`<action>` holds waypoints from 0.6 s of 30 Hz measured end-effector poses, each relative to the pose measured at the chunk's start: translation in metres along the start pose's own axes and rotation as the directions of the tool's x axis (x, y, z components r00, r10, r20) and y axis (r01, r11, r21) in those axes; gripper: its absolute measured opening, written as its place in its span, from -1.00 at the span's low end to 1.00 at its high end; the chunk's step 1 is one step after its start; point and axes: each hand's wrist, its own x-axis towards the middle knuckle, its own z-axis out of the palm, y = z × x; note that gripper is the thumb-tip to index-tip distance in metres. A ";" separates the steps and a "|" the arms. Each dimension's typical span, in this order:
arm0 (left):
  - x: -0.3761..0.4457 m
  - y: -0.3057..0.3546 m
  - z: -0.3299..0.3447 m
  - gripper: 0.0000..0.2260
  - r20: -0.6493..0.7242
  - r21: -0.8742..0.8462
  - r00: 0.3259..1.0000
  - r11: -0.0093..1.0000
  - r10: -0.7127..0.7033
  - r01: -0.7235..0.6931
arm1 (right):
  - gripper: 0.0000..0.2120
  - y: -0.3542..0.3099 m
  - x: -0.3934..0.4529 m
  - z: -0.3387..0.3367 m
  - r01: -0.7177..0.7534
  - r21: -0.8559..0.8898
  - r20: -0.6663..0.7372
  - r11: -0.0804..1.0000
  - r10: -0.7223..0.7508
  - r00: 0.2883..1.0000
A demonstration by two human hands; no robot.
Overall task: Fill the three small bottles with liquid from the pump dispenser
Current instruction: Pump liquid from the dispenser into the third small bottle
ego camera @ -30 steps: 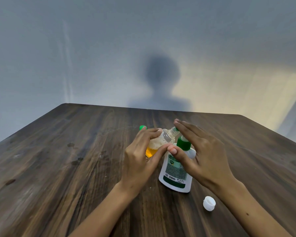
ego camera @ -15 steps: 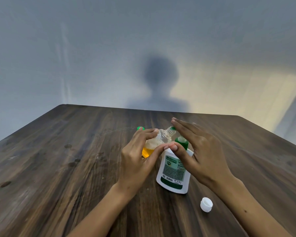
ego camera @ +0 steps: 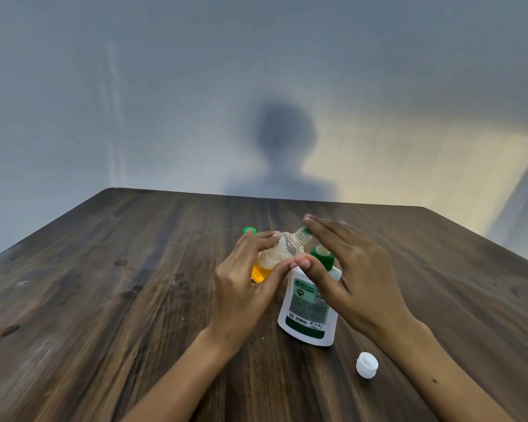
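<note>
Nearest lies a ribbed white cap point(ego camera: 367, 364) on the dark wood-grain surface point(ego camera: 104, 300), just right of the upright white pump dispenser point(ego camera: 310, 303) with its green pump head point(ego camera: 322, 256). The right hand point(ego camera: 352, 275) presses it with straight fingers. The left hand point(ego camera: 241, 284) has its grip clamped on a clear small bottle point(ego camera: 282, 251) — neck tilted right toward the spout, amber liquid pooled low. Beyond, a green cap point(ego camera: 250, 230).

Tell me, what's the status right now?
Left hand grips small clear bottle, tilted, amber liquid low inside. Right hand flat over white pump dispenser. White cap lies loose nearby.
</note>
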 end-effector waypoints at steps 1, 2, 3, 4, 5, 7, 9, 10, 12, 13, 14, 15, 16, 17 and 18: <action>0.000 0.000 0.000 -0.63 0.004 0.001 1.000 1.000 0.006 -0.006 | -0.25 -0.001 -0.002 0.003 -0.003 -0.005 -0.009 1.000 0.003 1.000; 0.000 0.000 -0.001 -0.61 0.010 0.001 1.000 1.000 0.012 -0.012 | -0.26 -0.001 -0.004 0.005 -0.008 -0.007 -0.013 1.000 0.008 1.000; 0.000 0.000 -0.001 -0.60 0.016 0.001 1.000 1.000 0.016 -0.016 | -0.26 -0.001 -0.005 0.007 -0.014 -0.008 -0.010 1.000 0.014 1.000; -0.001 0.000 -0.001 -0.61 0.018 0.000 1.000 1.000 0.016 -0.016 | -0.26 0.000 -0.006 0.007 -0.017 -0.004 -0.004 1.000 0.017 1.000; -0.001 0.000 -0.001 -0.63 0.018 0.000 1.000 1.000 0.014 -0.014 | -0.26 0.001 -0.006 0.006 -0.012 0.004 0.001 1.000 0.012 1.000; -0.001 -0.002 0.000 -0.66 0.008 0.006 1.000 1.000 0.005 -0.005 | -0.26 0.003 -0.002 0.001 0.017 0.017 0.012 1.000 -0.017 1.000; -0.001 -0.002 0.001 -0.67 -0.005 0.011 1.000 1.000 0.004 -0.004 | -0.26 0.004 0.001 -0.003 0.037 0.016 0.021 0.999 -0.037 0.999; -0.001 -0.002 0.001 -0.68 -0.005 0.008 1.000 1.000 0.006 -0.005 | -0.26 0.003 0.001 -0.004 0.037 0.015 0.014 0.999 -0.037 0.999; 0.000 -0.001 0.001 -0.66 0.001 0.010 1.000 1.000 0.015 -0.015 | -0.25 0.001 0.001 -0.002 0.020 0.017 -0.014 1.000 -0.020 1.000; 0.001 0.000 0.001 -0.64 0.006 0.012 1.000 1.000 0.023 -0.023 | -0.25 -0.001 0.000 0.000 0.011 0.012 -0.026 1.000 -0.010 1.000; 0.001 0.001 0.000 -0.61 0.013 0.011 1.000 1.000 0.027 -0.027 | -0.24 -0.002 -0.001 0.003 0.003 0.003 -0.034 1.000 -0.002 0.999; 0.001 0.001 0.000 -0.58 0.018 0.005 0.999 1.000 0.027 -0.027 | -0.24 -0.003 -0.002 0.005 -0.002 -0.005 -0.038 1.000 0.002 0.999; 0.001 0.002 0.000 -0.56 0.021 0.002 0.999 1.000 0.027 -0.027 | -0.24 -0.002 -0.004 0.006 -0.002 -0.009 -0.040 1.000 0.002 0.999; 0.000 0.001 0.000 -0.56 0.026 0.001 0.999 1.000 0.024 -0.024 | -0.24 -0.002 -0.004 0.006 -0.002 -0.010 -0.038 1.000 0.001 0.999; 0.000 0.001 0.000 -0.58 0.030 0.002 0.999 1.000 0.020 -0.020 | -0.24 -0.001 -0.003 0.004 0.002 -0.012 -0.034 1.000 -0.002 0.999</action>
